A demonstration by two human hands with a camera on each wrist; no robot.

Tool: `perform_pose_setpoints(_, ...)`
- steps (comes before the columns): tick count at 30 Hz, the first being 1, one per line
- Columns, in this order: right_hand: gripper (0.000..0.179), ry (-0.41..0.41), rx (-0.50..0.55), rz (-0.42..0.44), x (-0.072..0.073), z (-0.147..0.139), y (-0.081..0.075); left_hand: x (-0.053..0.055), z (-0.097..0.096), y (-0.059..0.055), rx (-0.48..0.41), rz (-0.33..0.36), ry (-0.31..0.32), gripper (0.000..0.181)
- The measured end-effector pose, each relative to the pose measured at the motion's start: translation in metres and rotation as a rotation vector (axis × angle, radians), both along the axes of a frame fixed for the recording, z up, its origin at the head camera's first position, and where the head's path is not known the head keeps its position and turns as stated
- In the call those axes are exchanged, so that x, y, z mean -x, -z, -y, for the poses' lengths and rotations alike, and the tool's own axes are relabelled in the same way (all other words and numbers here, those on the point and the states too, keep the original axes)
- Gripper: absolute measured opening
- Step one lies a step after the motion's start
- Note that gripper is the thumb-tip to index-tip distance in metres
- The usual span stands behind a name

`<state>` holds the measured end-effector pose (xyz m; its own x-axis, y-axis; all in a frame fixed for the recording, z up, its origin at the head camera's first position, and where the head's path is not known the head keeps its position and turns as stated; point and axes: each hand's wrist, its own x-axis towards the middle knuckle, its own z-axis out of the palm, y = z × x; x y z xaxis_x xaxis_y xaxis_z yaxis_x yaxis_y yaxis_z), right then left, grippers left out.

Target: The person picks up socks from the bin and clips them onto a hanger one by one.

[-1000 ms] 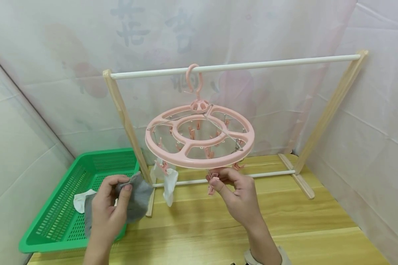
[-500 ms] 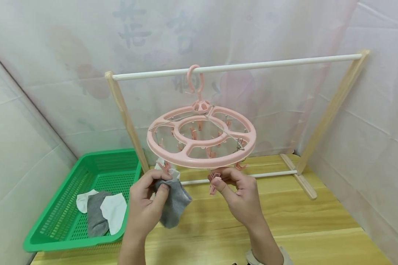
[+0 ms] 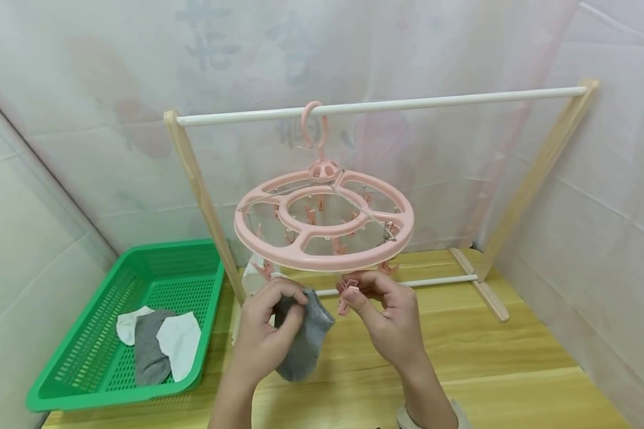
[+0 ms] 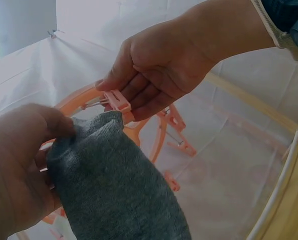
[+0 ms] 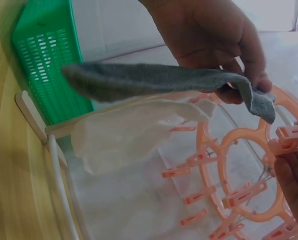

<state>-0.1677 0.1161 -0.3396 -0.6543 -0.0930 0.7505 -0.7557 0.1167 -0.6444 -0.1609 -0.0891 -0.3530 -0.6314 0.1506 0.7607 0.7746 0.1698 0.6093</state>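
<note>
My left hand (image 3: 271, 333) pinches a grey sock (image 3: 306, 339) by its cuff, and the sock hangs down below the fingers. Just to its right, my right hand (image 3: 389, 316) holds a pink clothespin (image 3: 346, 301) between thumb and fingers under the front rim of a round pink drying hanger (image 3: 322, 262). In the right wrist view a small gap parts the cuff of the sock (image 5: 154, 80) from the clothespin (image 5: 291, 137). A white sock (image 5: 133, 130) hangs from the hanger on the left, mostly hidden behind my left hand in the head view.
The hanger hooks over the white top bar (image 3: 440, 104) of a wooden-legged rack. More pink clothespins (image 3: 265, 269) dangle around the ring. A green basket (image 3: 48, 381) at the left holds a grey sock (image 3: 151, 351) and white ones (image 3: 181, 344). The wooden table (image 3: 488, 369) lies beneath.
My left hand has carried the grey sock rightward from beside the basket, close to the clothespin. My right hand has stayed on the clothespin.
</note>
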Motion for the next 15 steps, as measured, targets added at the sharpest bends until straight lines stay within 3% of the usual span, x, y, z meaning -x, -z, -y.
perform_pose_setpoints(10,0.006,-0.080,0.103,-0.009,0.0013,0.0004,0.0014,0.0001,-0.0088,0.0056,-0.107,0.157,0.146,0.023)
perform_pose_setpoints(15,0.007,-0.136,0.158,-0.038,0.0026,0.0012,0.0007,0.0001,-0.0107,0.0074,-0.116,0.172,0.156,0.022)
